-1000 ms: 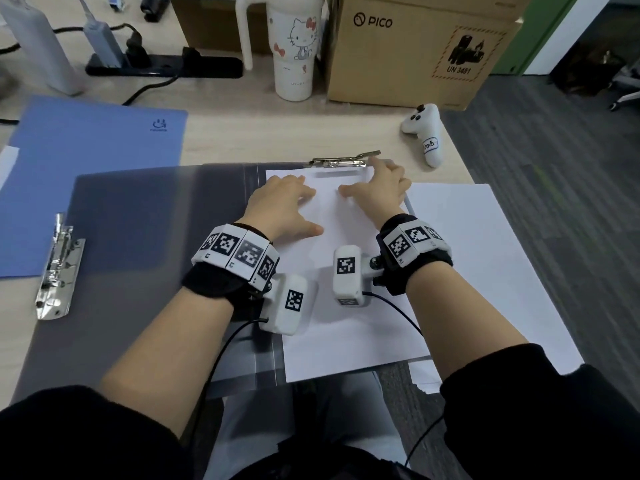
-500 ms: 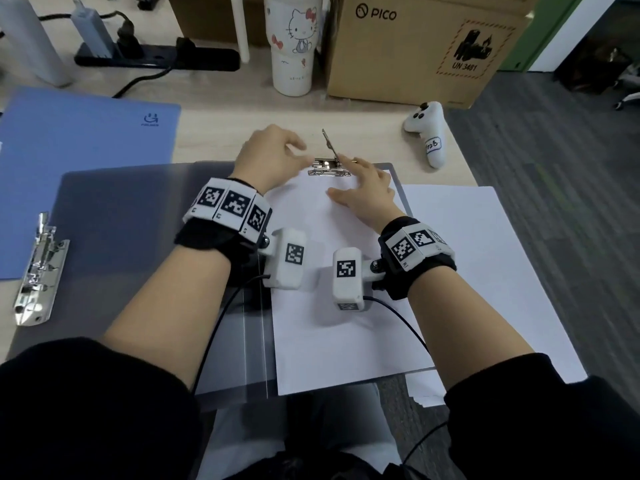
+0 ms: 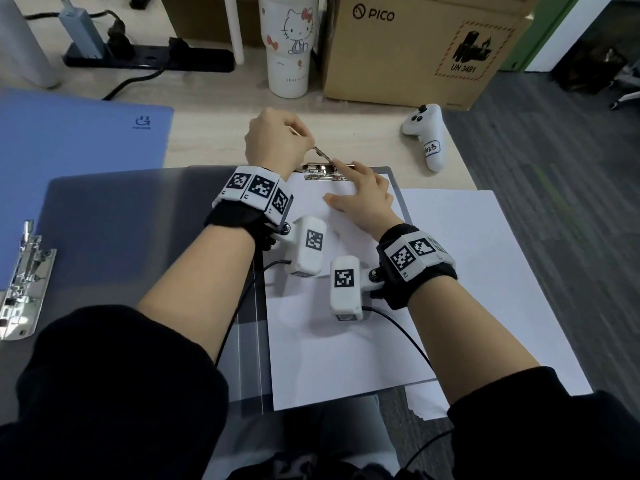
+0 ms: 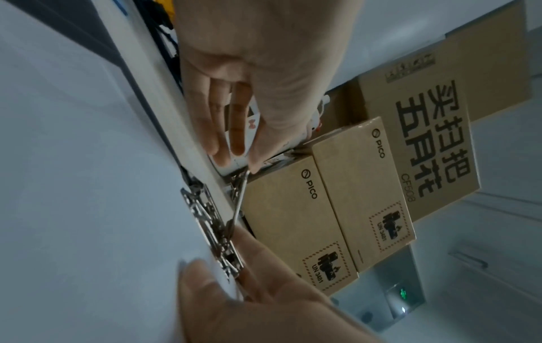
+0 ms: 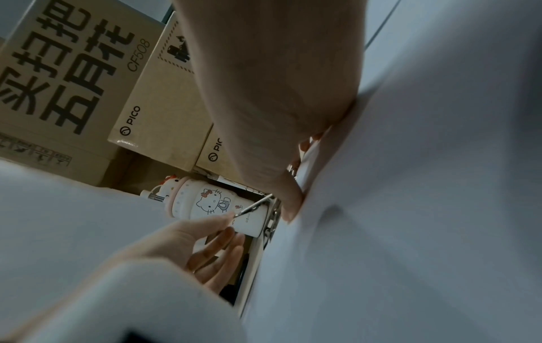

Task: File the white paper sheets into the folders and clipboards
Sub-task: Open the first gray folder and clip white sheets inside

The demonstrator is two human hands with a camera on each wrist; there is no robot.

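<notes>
A white sheet point(image 3: 332, 341) lies on the right half of an open grey folder point(image 3: 138, 244). The folder's metal clip point(image 3: 323, 169) sits at the sheet's top edge. My left hand point(image 3: 298, 136) pinches the tip of the clip lever point(image 3: 322, 154), which is raised and tilted back to the left. In the left wrist view, thumb and finger hold the lever point(image 4: 239, 199) above the clip base point(image 4: 211, 220). My right hand point(image 3: 349, 183) lies flat on the top of the sheet, its index fingertip against the clip. The right wrist view shows the lever point(image 5: 253, 207) held by the left hand point(image 5: 211, 239).
More white sheets point(image 3: 485, 271) lie under the folder at the right. A blue folder point(image 3: 69, 140) sits at the left, with a second metal clip point(image 3: 24, 282) near the desk's left edge. Behind stand a mug point(image 3: 289, 46), a cardboard box point(image 3: 415, 46), a white controller point(image 3: 427, 133) and a power strip point(image 3: 149, 57).
My left hand left the sheet, reached the clip and lifted its lever, which now tilts back to the left. My right hand slid up the sheet to the clip.
</notes>
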